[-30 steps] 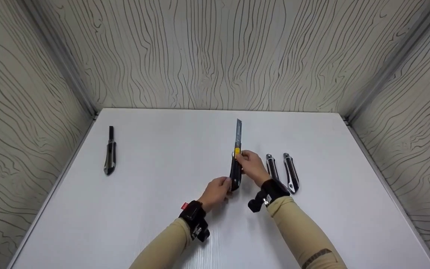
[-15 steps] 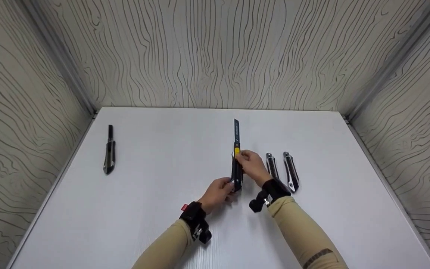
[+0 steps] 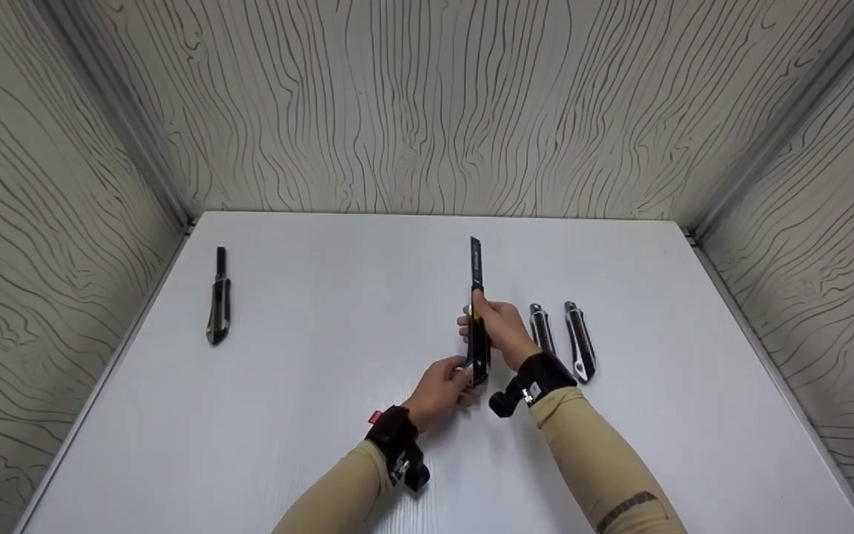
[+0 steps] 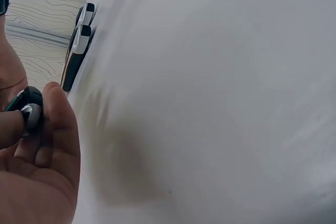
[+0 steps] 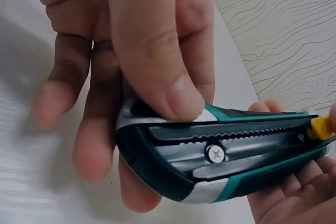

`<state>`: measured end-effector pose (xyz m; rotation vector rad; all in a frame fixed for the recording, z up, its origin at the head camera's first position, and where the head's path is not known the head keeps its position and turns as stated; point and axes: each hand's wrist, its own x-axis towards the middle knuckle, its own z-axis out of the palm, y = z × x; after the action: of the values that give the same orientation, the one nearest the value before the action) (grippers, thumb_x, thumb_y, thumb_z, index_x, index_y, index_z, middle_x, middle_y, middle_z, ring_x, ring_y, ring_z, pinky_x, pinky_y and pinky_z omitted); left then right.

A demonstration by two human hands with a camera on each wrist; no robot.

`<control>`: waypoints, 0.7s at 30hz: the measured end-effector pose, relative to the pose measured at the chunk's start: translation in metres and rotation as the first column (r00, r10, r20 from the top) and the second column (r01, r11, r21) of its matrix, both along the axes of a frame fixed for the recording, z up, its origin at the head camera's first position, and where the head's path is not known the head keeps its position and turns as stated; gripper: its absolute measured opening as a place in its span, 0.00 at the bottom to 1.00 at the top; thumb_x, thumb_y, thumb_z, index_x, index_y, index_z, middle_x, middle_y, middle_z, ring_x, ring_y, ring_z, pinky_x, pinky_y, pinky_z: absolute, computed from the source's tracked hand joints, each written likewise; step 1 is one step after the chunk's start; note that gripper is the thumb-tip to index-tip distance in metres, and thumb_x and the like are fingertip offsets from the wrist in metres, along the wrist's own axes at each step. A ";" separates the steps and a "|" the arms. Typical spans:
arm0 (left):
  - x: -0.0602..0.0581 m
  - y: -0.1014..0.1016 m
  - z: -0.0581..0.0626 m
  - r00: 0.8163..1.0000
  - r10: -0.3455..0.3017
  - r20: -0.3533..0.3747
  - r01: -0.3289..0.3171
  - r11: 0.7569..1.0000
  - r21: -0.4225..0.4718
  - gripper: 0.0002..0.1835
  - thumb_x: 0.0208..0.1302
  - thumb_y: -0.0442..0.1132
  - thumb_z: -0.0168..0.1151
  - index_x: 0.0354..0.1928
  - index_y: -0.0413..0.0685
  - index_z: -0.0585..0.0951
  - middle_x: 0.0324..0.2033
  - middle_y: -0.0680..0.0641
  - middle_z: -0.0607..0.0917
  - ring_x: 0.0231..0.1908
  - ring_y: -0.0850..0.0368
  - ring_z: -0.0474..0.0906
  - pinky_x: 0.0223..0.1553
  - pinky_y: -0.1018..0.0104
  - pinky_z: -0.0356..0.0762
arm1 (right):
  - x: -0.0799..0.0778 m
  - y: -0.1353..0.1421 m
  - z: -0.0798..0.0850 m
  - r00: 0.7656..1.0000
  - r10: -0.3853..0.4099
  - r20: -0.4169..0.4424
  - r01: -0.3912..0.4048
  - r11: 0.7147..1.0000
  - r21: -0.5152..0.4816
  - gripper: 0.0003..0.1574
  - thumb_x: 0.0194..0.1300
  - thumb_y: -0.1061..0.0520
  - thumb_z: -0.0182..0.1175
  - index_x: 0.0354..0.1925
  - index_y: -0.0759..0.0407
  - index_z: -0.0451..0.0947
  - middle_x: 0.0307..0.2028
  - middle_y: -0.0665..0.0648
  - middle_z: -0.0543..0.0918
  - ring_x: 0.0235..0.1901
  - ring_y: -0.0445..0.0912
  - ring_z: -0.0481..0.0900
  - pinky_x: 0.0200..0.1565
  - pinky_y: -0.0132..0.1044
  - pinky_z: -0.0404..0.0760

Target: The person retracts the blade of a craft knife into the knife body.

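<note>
Above the table's middle right, a utility knife point(image 3: 478, 337) points away from me with a long segmented blade extended. It has a black and green body, silver trim and a yellow slider point(image 5: 321, 128). My right hand point(image 3: 502, 326) grips the upper handle, thumb over the slider and fingertips behind the handle. The left hand point(image 3: 442, 389) pinches the butt end between thumb and fingers. In the right wrist view, the left thumb point(image 5: 184, 98) presses the silver edge of the body, beside a toothed track. The left wrist view shows the rounded butt point(image 4: 32, 111) between the left fingers.
Two similar knives lie right of my right hand, blades in: a nearer knife point(image 3: 542, 326), partly hidden by the wrist, and a farther knife point(image 3: 580, 341). A knife with its blade out point(image 3: 219, 308) lies far left on the white table point(image 3: 323, 311). Patterned walls point(image 3: 427, 111) enclose it.
My right thumb has moved up over the yellow slider, and the right fingers now show past the handle's left side. The knife and left hand have shifted slightly right.
</note>
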<state>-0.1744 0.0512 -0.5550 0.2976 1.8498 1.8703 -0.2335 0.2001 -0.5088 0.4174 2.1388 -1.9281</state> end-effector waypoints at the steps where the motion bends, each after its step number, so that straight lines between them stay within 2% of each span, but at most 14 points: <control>1: 0.000 0.000 0.000 1.000 0.002 0.000 -0.002 1.000 0.005 0.11 0.74 0.33 0.46 0.49 0.32 0.74 0.31 0.44 0.80 0.31 0.57 0.77 0.36 0.65 0.81 | 0.000 0.000 0.000 1.000 -0.007 0.001 0.007 1.000 -0.016 0.34 0.73 0.36 0.47 0.52 0.64 0.77 0.39 0.57 0.87 0.36 0.43 0.86 0.42 0.35 0.84; 9: 0.002 0.003 -0.002 1.000 0.015 -0.012 -0.015 0.999 0.031 0.11 0.73 0.32 0.47 0.47 0.31 0.75 0.28 0.46 0.78 0.29 0.58 0.75 0.32 0.68 0.77 | 0.000 -0.001 -0.004 0.998 -0.067 0.020 0.068 0.995 -0.068 0.35 0.72 0.37 0.50 0.56 0.66 0.75 0.42 0.60 0.87 0.38 0.44 0.87 0.44 0.36 0.85; 15: 0.002 0.003 -0.003 0.999 0.030 -0.011 -0.030 0.999 0.027 0.11 0.73 0.32 0.47 0.48 0.31 0.75 0.29 0.46 0.79 0.30 0.58 0.77 0.34 0.66 0.81 | -0.001 -0.003 -0.003 0.999 -0.051 0.016 0.052 0.998 -0.046 0.31 0.73 0.40 0.50 0.57 0.65 0.75 0.45 0.61 0.86 0.40 0.45 0.87 0.47 0.37 0.84; 21: 0.003 0.005 -0.004 1.000 0.025 0.014 -0.026 0.998 0.054 0.11 0.74 0.32 0.46 0.46 0.30 0.74 0.27 0.46 0.77 0.28 0.57 0.73 0.31 0.68 0.74 | 0.000 -0.004 -0.004 0.999 -0.046 0.003 0.046 0.999 -0.028 0.27 0.74 0.43 0.50 0.52 0.63 0.77 0.45 0.62 0.85 0.38 0.44 0.86 0.46 0.36 0.84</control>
<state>-0.1717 0.0560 -0.5587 0.2805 1.8049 1.9370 -0.2334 0.1960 -0.5128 0.4672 2.1158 -1.9789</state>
